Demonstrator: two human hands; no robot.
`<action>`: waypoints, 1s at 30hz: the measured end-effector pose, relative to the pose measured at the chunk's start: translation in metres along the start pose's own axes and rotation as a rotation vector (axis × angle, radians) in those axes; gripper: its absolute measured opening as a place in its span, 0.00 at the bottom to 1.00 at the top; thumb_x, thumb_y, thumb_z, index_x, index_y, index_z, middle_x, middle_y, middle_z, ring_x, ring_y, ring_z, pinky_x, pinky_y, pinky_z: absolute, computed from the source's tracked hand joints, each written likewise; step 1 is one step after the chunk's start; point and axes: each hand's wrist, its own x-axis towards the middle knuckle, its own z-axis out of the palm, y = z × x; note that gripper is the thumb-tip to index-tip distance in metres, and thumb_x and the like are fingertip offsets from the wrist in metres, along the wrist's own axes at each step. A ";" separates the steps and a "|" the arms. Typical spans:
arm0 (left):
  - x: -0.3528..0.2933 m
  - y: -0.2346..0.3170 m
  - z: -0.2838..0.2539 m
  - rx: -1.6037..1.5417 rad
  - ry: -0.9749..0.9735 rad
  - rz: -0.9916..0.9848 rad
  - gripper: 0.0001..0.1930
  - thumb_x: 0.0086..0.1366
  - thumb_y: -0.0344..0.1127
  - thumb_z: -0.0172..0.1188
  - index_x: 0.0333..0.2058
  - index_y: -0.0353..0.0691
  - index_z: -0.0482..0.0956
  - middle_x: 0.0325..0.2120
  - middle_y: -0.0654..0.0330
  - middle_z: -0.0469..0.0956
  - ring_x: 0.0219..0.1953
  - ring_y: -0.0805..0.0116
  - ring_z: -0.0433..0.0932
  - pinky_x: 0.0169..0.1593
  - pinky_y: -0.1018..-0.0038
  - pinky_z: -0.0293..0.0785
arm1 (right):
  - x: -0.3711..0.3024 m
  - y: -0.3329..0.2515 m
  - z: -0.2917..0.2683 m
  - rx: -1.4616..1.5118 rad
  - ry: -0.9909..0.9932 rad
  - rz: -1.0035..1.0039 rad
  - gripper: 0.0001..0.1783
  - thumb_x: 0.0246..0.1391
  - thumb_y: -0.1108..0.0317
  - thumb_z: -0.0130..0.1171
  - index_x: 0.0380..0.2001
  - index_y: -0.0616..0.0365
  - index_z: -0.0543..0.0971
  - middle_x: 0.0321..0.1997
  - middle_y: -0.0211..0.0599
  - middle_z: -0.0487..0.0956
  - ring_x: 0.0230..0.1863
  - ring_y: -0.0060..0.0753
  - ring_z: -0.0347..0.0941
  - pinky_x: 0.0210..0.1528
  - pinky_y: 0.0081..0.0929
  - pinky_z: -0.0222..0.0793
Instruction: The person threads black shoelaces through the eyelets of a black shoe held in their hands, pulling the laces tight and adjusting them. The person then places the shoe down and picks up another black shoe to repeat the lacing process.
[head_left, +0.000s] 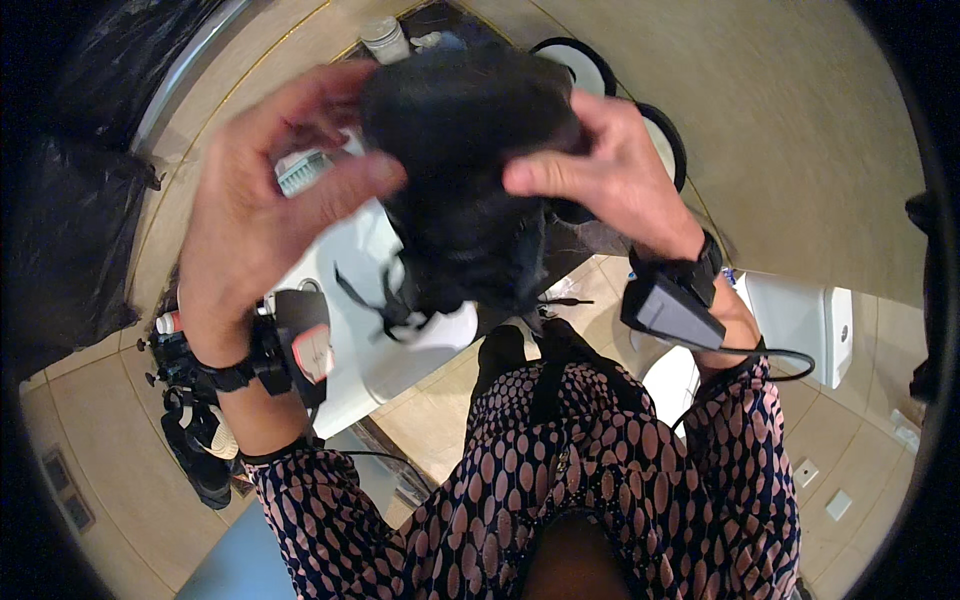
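A black, soft-looking bag-like item (470,170) with thin dangling straps is held up in front of me, slightly blurred; I cannot tell its exact kind. My left hand (275,175) grips its left side, the thumb in front and the fingertips at its upper edge. On the opposite side my right hand (610,165) holds it, thumb pressed to the front and the other fingers partly hidden behind. Both wrists carry black straps with small devices. The item covers part of the white basin counter (345,260) behind it.
A white-lidded jar (384,40) stands at the back. A pale green ridged thing (302,173) shows behind my left hand. Round black-rimmed white objects (580,65) are at the back right. A white toilet (795,325) is at right; black plastic sheeting (75,230) hangs at left.
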 end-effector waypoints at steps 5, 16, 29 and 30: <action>0.021 -0.029 -0.006 -0.189 0.201 0.035 0.22 0.60 0.33 0.58 0.52 0.34 0.69 0.43 0.60 0.75 0.43 0.75 0.73 0.49 0.78 0.68 | 0.036 0.007 0.013 -0.212 0.183 -0.145 0.20 0.39 0.64 0.69 0.34 0.67 0.78 0.27 0.34 0.80 0.29 0.21 0.72 0.35 0.23 0.69; 0.049 -0.039 -0.001 -0.259 0.154 -0.026 0.22 0.59 0.34 0.59 0.51 0.34 0.69 0.34 0.65 0.76 0.31 0.81 0.72 0.32 0.85 0.66 | 0.062 0.020 0.016 -0.326 0.282 -0.065 0.17 0.44 0.69 0.65 0.37 0.68 0.76 0.30 0.40 0.80 0.31 0.23 0.73 0.35 0.24 0.68; 0.080 -0.097 -0.008 -0.260 0.153 0.050 0.27 0.58 0.31 0.62 0.56 0.34 0.64 0.46 0.55 0.74 0.46 0.71 0.74 0.50 0.77 0.69 | 0.099 0.076 0.018 -0.468 0.392 -0.176 0.21 0.37 0.58 0.69 0.33 0.61 0.80 0.25 0.46 0.79 0.27 0.41 0.77 0.35 0.31 0.71; 0.082 -0.099 -0.008 -0.256 0.148 0.061 0.27 0.58 0.31 0.62 0.55 0.34 0.64 0.45 0.56 0.74 0.46 0.71 0.74 0.50 0.76 0.69 | 0.099 0.076 0.017 -0.481 0.405 -0.187 0.21 0.37 0.58 0.69 0.33 0.61 0.80 0.25 0.46 0.79 0.27 0.41 0.77 0.35 0.32 0.71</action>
